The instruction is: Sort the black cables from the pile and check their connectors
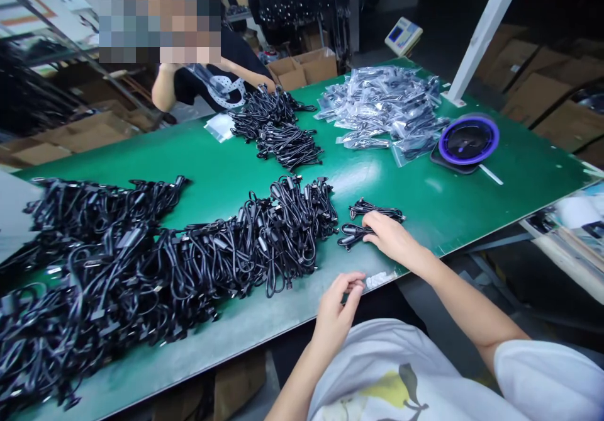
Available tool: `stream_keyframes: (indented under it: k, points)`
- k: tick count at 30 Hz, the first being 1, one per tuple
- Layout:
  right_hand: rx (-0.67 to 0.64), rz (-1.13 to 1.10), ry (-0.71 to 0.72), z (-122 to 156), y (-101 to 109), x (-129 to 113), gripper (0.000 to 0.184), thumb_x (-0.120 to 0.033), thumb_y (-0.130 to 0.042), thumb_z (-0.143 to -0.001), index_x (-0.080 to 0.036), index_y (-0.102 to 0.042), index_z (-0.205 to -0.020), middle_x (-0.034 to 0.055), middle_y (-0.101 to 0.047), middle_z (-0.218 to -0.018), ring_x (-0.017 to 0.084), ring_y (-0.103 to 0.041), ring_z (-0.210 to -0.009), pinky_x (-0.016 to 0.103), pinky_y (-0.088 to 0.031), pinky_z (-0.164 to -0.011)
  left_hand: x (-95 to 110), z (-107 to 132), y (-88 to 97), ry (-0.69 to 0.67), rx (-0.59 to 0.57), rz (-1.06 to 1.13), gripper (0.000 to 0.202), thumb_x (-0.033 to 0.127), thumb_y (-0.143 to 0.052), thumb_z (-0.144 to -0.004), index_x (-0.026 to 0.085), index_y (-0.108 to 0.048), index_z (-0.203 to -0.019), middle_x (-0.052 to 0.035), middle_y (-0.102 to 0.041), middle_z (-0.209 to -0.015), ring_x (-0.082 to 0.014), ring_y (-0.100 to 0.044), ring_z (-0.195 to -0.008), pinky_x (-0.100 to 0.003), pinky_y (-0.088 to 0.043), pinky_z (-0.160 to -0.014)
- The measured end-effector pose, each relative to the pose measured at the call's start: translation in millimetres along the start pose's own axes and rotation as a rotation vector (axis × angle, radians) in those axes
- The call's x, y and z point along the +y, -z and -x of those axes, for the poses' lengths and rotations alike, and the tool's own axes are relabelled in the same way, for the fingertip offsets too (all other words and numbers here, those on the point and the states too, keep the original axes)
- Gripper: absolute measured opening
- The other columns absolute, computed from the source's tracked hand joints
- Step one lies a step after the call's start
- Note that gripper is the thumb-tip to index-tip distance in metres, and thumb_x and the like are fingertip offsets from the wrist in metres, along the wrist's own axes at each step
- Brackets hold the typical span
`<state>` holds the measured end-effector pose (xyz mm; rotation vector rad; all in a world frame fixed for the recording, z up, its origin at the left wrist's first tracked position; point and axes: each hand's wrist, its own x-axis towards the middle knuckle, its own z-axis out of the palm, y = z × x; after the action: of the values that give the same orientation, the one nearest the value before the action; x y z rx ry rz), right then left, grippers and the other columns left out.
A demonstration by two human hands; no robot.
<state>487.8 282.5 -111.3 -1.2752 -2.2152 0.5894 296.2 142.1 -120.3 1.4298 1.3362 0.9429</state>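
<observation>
My right hand (389, 237) is closed on one end of a folded black cable bundle (352, 235) at the table's near edge; its looped end sticks out to the left. Just beyond it lies another black cable bundle (377, 209). My left hand (337, 308) is over the near edge, fingers loosely bent and thumb apart from them, with nothing visible in it. Small white pieces (377, 279) lie on the edge by its fingertips. To the left stretches a long heap of black cables (226, 251).
Across the green table (212, 175), a person handles a clear bag behind a cable pile (283, 131). Bagged cables (382, 103) are heaped at the back, near a purple-rimmed round dish (469, 139), a scale display (403, 36) and a white post (486, 37). Cardboard boxes (306, 68) stand behind.
</observation>
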Motion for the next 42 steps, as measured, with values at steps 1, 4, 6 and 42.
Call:
stream_keyframes:
  k: [1, 4, 6, 42]
  points:
    - [0.027, -0.019, -0.008, -3, 3, -1, 0.011, -0.017, -0.069, -0.092, -0.024, -0.065, -0.099, 0.008, -0.071, -0.108, 0.028, -0.068, -0.104, 0.042, -0.055, -0.095, -2, 1, 0.1, 0.017, 0.002, 0.011, 0.028, 0.038, -0.056, -0.102, 0.019, -0.073, -0.113, -0.0082, -0.073, -0.099, -0.0186, -0.07, -0.09, -0.032, -0.056, -0.086]
    - [0.146, -0.064, -0.087, -1, 14, -10, 0.013, -0.025, -0.06, -0.1, -0.021, -0.066, -0.111, 0.0159, -0.067, -0.125, 0.033, -0.061, -0.12, 0.052, -0.047, -0.107, -5, 1, 0.6, 0.084, 0.033, 0.107, 0.032, 0.044, -0.059, -0.1, 0.018, -0.072, -0.114, -0.0089, -0.073, -0.099, -0.0181, -0.068, -0.089, -0.032, -0.056, -0.085]
    - [0.16, -0.126, -0.127, 8, 18, -23, 0.019, -0.03, -0.057, -0.102, -0.021, -0.067, -0.115, 0.0162, -0.068, -0.124, 0.033, -0.064, -0.117, 0.051, -0.049, -0.105, -4, 1, 0.7, 0.126, 0.101, 0.23, 0.036, 0.047, -0.063, -0.098, 0.018, -0.07, -0.117, -0.0084, -0.072, -0.1, -0.0164, -0.067, -0.087, -0.03, -0.055, -0.083]
    - [-1.117, -1.596, -0.615, 49, -25, -78, 0.041, -0.058, -0.069, -0.092, -0.017, -0.065, -0.097, -0.0043, -0.054, -0.065, 0.004, -0.038, -0.034, 0.017, -0.027, -0.031, 13, 4, 58.2, 0.16, 0.258, 0.913, 0.052, 0.049, -0.092, -0.071, 0.02, -0.064, -0.104, 0.0001, -0.065, -0.09, -0.009, -0.057, -0.07, -0.022, -0.047, -0.066]
